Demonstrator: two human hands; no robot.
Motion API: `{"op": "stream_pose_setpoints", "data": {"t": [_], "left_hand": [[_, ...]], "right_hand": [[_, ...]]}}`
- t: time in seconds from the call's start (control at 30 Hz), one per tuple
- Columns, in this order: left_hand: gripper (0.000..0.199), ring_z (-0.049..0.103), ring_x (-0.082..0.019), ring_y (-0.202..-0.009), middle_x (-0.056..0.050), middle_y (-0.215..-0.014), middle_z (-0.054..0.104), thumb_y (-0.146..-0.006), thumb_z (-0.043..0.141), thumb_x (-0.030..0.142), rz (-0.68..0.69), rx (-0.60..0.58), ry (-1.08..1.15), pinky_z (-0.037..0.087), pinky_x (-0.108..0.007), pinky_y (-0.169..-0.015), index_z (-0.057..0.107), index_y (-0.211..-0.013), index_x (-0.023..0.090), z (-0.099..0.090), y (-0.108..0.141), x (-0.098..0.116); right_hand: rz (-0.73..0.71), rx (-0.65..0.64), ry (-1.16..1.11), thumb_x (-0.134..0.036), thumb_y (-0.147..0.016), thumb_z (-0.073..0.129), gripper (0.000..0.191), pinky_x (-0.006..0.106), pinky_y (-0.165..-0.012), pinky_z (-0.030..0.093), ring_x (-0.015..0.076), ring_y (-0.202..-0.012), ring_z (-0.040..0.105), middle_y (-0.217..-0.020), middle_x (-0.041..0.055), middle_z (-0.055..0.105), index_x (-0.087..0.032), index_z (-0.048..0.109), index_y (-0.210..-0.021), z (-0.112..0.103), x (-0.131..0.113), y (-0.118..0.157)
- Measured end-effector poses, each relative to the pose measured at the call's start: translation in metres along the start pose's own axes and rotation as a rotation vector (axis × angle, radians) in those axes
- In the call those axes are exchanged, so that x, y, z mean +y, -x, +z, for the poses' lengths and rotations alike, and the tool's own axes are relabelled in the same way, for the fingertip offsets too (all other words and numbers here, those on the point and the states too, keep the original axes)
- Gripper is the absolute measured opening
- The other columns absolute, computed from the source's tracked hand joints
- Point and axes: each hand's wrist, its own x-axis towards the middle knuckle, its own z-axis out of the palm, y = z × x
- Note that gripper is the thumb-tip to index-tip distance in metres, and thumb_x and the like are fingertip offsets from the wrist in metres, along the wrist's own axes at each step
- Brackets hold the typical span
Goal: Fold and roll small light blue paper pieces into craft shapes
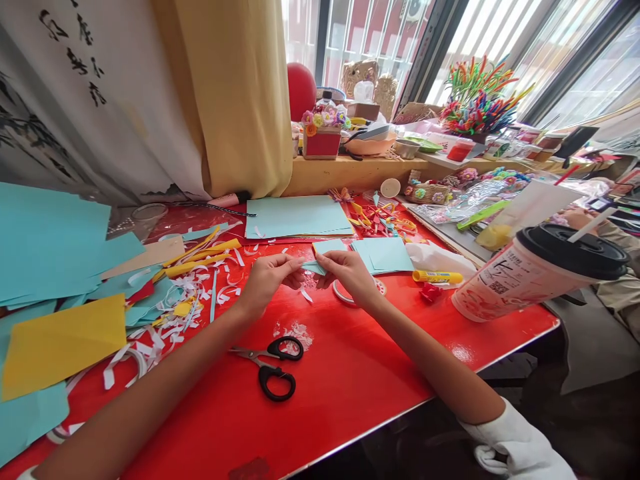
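Note:
Between my two hands is a small light-blue piece of paper [313, 267], held just above the red table. My left hand [267, 280] pinches its left end, and my right hand [347, 275] pinches its right end. Whether the paper is folded, I cannot tell. Behind my right hand lie small light-blue paper squares [384, 255]. A roll of tape [345, 297] sits partly hidden beneath that hand. Nearer to me, black-handled scissors [273, 363] rest on the table with their handles to the right.
Blue sheets [45, 247], a yellow sheet [65, 340] and paper scraps cover the left side. A stack of blue sheets [300, 217] lies at the back. To the right are a yellow glue stick [437, 277] and a large lidded cup [525, 273] near the table edge [515, 339].

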Motion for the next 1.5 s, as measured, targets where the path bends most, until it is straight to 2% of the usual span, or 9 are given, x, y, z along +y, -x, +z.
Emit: {"op": "stream_pose_setpoints", "data": {"t": [0.13,0.37,0.6,0.7,0.93,1.17,1.37,1.43,1.5], "left_hand": [[0.034,0.058,-0.013,-0.059,-0.006,-0.07,0.063,-0.078,0.052,0.044,-0.029,-0.025,-0.013,0.05,-0.027,-0.057,0.062,-0.074,0.012,0.0,-0.002,-0.005],[0.034,0.057,-0.012,-0.056,-0.002,-0.062,0.059,-0.079,0.051,0.045,0.087,0.04,-0.151,0.049,-0.026,-0.058,0.059,-0.069,0.014,-0.002,-0.001,-0.009],[0.039,0.059,-0.014,-0.059,-0.005,-0.068,0.062,-0.079,0.047,0.049,0.001,0.028,-0.124,0.05,-0.028,-0.057,0.06,-0.074,0.013,-0.003,-0.005,-0.014],[0.034,0.058,-0.015,-0.064,-0.004,-0.071,0.061,-0.076,0.053,0.048,0.044,0.016,-0.154,0.051,-0.027,-0.057,0.061,-0.079,0.015,-0.003,-0.004,-0.013],[0.023,0.055,-0.013,-0.066,-0.002,-0.069,0.06,-0.073,0.058,0.037,0.045,0.092,0.023,0.049,-0.025,-0.06,0.061,-0.073,0.014,-0.002,-0.002,-0.005],[0.023,0.053,-0.011,-0.067,0.0,-0.071,0.055,-0.076,0.056,0.037,0.026,0.149,0.176,0.048,-0.023,-0.061,0.057,-0.075,0.014,-0.001,-0.004,-0.006],[0.04,0.055,-0.015,-0.085,-0.004,-0.097,0.056,-0.069,0.064,0.038,0.0,0.089,0.077,0.048,-0.026,-0.07,0.052,-0.101,0.017,0.004,-0.005,-0.005],[0.034,0.056,-0.015,-0.085,-0.003,-0.094,0.058,-0.071,0.063,0.037,0.018,0.046,0.047,0.046,-0.026,-0.074,0.054,-0.096,0.016,0.005,-0.004,-0.005],[0.025,0.056,-0.014,-0.08,-0.002,-0.084,0.059,-0.075,0.058,0.038,0.054,0.004,0.0,0.044,-0.025,-0.074,0.057,-0.087,0.016,0.004,-0.003,-0.005]], "right_hand": [[0.03,0.038,0.001,-0.05,-0.076,0.054,0.038,0.022,-0.047,0.048,0.0113,-0.043,0.057,-0.05,0.0014,0.059,-0.013,0.058,-0.066,0.0,0.003,-0.001],[0.018,0.054,0.056,-0.047,-0.08,0.051,0.037,0.021,-0.046,0.046,0.0112,-0.045,0.057,-0.052,0.0019,0.058,-0.013,0.056,-0.066,0.003,0.003,0.0],[-0.007,0.119,0.148,-0.046,-0.081,0.048,0.037,0.02,-0.047,0.043,0.0106,-0.044,0.055,-0.048,0.0004,0.055,-0.014,0.057,-0.065,0.001,0.009,0.0],[0.014,0.152,0.133,-0.048,-0.08,0.049,0.038,0.021,-0.047,0.042,0.0107,-0.045,0.054,-0.048,0.0007,0.055,-0.014,0.059,-0.066,0.0,0.011,-0.003],[-0.006,0.049,0.131,-0.046,-0.076,0.055,0.036,0.021,-0.05,0.042,0.0097,-0.05,0.052,-0.051,-0.0001,0.054,-0.014,0.061,-0.062,-0.003,0.004,-0.003],[0.142,-0.185,-0.057,-0.038,-0.071,0.063,0.028,0.026,-0.064,0.05,0.0112,-0.06,0.06,-0.067,0.0036,0.064,-0.012,0.064,-0.079,0.003,0.007,-0.001],[0.117,-0.042,-0.359,-0.036,-0.069,0.067,0.029,0.033,-0.075,0.051,0.0145,-0.067,0.066,-0.07,0.0013,0.065,-0.016,0.051,-0.085,0.015,0.009,0.003],[0.094,-0.004,-0.359,-0.037,-0.072,0.065,0.029,0.032,-0.077,0.051,0.014,-0.069,0.066,-0.072,0.0018,0.066,-0.017,0.05,-0.087,0.017,0.009,0.004],[0.107,-0.058,-0.312,-0.039,-0.073,0.063,0.029,0.032,-0.077,0.051,0.0142,-0.071,0.066,-0.074,0.0028,0.066,-0.017,0.05,-0.087,0.017,0.009,0.004]]}}
